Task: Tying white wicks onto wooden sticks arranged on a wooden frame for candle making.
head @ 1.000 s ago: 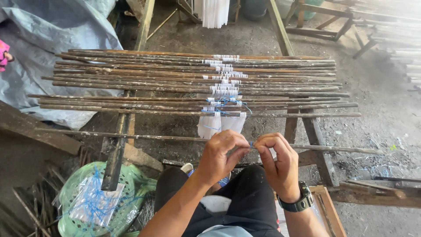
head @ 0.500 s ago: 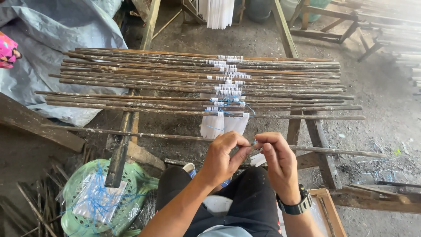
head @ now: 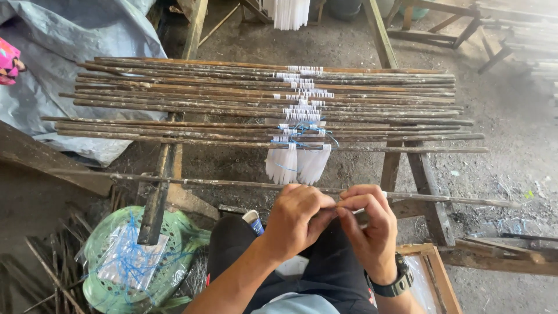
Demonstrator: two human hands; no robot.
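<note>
Two hands: they meet at the near stick, in the lower middle of the view.
Tarp [head: 75, 52]: grey-blue sheet lying at the far left, on the ground.
Basket [head: 110, 273]: green, round, at the lower left; a clear bag with blue strings [head: 131, 261] lies on it.
Sticks [head: 232, 99]: many long brown sticks lie side by side across the wooden frame [head: 156, 197], with white thread wound around their middle.
White strips [head: 296, 163]: they hang down from the sticks, tied with blue string.
Near stick [head: 192, 182]: one thin stick lies apart from the others, closest to the person, and passes just by the fingertips.
Left hand [head: 296, 218]: fingers curled, thumb and fingers pinched together at the near stick; what it pinches is too small to tell.
Right hand [head: 366, 224]: curled the same way, fingertips touching the left hand; a black watch [head: 398, 279] sits on the wrist.
Wooden box [head: 433, 273]: at the lower right, beside the right arm.
</note>
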